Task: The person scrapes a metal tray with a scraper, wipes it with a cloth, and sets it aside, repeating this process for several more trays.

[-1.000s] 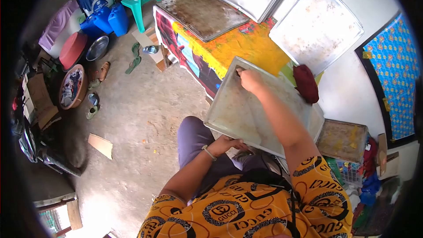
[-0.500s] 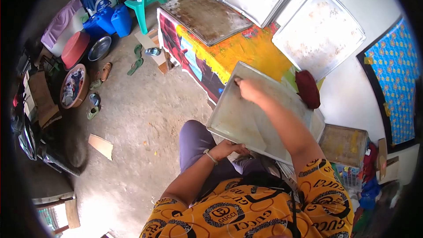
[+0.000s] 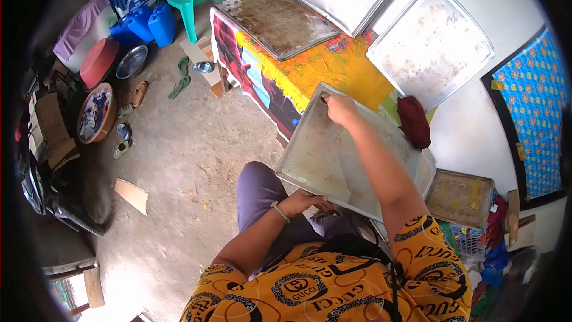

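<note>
A large shallow metal baking tray (image 3: 325, 149) lies tilted across my lap, its far corner at the yellow-covered table. My left hand (image 3: 302, 203) is closed on the tray's near edge, thumb along the rim. Over the inner surface, close to the far corner, my right hand (image 3: 341, 110) is pressed down with its fingers bunched. A small dark bit shows at those fingertips, too small to name. Beside the tray's right edge sits a dark red cloth bundle (image 3: 414, 122).
A stained tray (image 3: 280, 24) lies on the table with the yellow cloth (image 3: 357, 71). More trays (image 3: 432, 45) lean on the wall. To my right, another tray (image 3: 459, 197) rests on a plastic basket (image 3: 468, 241). Slippers (image 3: 179, 86) and a laundry basin (image 3: 107, 122) are on the floor.
My right hand has slid a little farther up toward the tray's far corner. My left hand keeps its hold on the near edge. The whole view has shifted slightly.
</note>
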{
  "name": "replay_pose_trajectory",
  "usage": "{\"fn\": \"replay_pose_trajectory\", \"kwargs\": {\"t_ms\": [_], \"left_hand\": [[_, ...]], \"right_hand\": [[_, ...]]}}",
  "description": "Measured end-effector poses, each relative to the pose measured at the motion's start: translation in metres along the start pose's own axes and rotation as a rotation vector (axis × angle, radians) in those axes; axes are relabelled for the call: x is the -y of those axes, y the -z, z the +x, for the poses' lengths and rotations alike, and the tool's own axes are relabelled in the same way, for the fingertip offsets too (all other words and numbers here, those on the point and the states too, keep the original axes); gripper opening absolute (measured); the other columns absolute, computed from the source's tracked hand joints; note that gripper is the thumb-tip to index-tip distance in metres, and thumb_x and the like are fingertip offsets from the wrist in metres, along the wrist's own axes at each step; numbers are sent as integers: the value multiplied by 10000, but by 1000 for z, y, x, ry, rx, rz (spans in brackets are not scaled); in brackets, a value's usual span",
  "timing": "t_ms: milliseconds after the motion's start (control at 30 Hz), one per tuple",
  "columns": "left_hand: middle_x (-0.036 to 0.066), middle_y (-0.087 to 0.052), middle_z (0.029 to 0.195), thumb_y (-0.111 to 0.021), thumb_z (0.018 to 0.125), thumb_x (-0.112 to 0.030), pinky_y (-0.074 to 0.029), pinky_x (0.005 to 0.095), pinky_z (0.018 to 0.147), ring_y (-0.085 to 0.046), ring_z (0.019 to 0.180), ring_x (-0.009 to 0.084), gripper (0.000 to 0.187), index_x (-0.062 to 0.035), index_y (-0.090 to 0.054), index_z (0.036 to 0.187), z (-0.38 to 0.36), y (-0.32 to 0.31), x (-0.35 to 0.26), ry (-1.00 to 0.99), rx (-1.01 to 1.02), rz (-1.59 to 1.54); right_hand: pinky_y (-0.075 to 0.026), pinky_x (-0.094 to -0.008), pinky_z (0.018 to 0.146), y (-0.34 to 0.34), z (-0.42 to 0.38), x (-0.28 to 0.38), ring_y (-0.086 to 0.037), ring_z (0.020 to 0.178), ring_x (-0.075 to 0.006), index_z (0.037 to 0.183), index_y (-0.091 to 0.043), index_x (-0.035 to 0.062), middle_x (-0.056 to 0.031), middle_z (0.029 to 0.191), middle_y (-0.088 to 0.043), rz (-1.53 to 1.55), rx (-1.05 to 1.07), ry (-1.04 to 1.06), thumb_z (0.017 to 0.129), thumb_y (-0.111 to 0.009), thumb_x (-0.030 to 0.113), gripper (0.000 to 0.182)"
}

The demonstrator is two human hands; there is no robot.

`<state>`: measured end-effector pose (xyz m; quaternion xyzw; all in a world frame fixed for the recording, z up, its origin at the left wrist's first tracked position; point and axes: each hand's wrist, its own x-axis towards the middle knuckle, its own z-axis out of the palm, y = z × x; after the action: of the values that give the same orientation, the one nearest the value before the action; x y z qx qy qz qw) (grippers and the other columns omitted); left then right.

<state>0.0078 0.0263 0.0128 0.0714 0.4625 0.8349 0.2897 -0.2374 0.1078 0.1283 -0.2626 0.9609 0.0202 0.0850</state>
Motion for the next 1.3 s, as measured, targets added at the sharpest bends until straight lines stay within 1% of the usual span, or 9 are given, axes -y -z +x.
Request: {"fn": "replay_pose_trajectory", "kwargs": {"t_ms": [133, 400, 500, 600, 700, 833, 1033, 1100, 1300], "left_hand": [[153, -691, 952, -582, 903, -212, -526, 313, 763, -669, 851, 209, 296, 25, -607, 1080, -6, -2, -3, -11, -27, -2], [155, -691, 949, -584, 905, -233, -517, 305, 739, -665, 835, 218, 318, 27, -607, 1088, -6, -3, -1, -31, -16, 18], [152, -691, 947, -579, 908, -233, -515, 309, 746, -664, 834, 216, 317, 27, -607, 1089, -2, 1, 0, -36, -3, 6], [149, -691, 941, -576, 911, -226, -514, 310, 747, -662, 835, 213, 312, 30, -605, 1088, -1, -1, 0, -15, 17, -35], [150, -691, 935, -576, 913, -218, -516, 309, 747, -663, 834, 212, 297, 32, -609, 1070, 0, 0, -1, -60, 25, -24], [151, -691, 923, -580, 913, -213, -519, 304, 747, -666, 824, 210, 275, 36, -623, 1022, -1, 0, -1, -50, 9, -68], [157, -684, 948, -581, 896, -136, -535, 335, 793, -672, 867, 227, 269, 37, -594, 1101, 1, 5, -1, -43, 52, -61], [162, -683, 950, -580, 894, -140, -533, 338, 790, -672, 877, 233, 278, 40, -589, 1105, 2, 6, 0, -42, 47, -62], [175, -689, 911, -561, 912, -210, -544, 334, 722, -680, 823, 253, 302, 40, -584, 1081, 0, 0, -2, -66, 20, -35]], "right_hand": [[-500, -443, 775, -8, -9, 9, -624, 922, -344, 1214, -568, 129, -138, 1042, -653, -9, 24, -7, 968, -355, 189, 331], [-503, -434, 786, -3, 17, -5, -626, 956, -317, 1207, -586, 148, -118, 1049, -655, -147, 66, 11, 904, -445, 123, 335], [-505, -423, 805, -3, 12, -7, -626, 970, -314, 1187, -597, 132, -125, 1060, -652, -77, -11, 74, 869, -482, 107, 339], [-505, -416, 822, 10, 25, -7, -622, 978, -324, 1193, -595, 138, -132, 1063, -650, -44, 98, -44, 833, -509, 90, 373], [-503, -421, 822, 9, 30, -1, -619, 979, -334, 1193, -600, 147, -138, 1070, -648, -172, 120, -21, 835, -496, 84, 378], [-496, -426, 827, -3, 33, -10, -615, 981, -338, 1168, -618, 144, -140, 1076, -645, -124, 119, -27, 839, -485, 84, 360], [-490, -428, 827, 12, 15, -2, -616, 962, -341, 1181, -615, 155, -155, 1063, -641, -62, 70, 2, 840, -469, 62, 383], [-491, -428, 822, 10, -1, 0, -617, 951, -340, 1207, -603, 167, -159, 1058, -639, -36, 79, 77, 845, -456, 57, 406], [-487, -430, 824, 5, -3, -6, -616, 932, -351, 1284, -547, 187, -166, 1019, -645, 8, 131, 22, 832, -439, 38, 488]]}}
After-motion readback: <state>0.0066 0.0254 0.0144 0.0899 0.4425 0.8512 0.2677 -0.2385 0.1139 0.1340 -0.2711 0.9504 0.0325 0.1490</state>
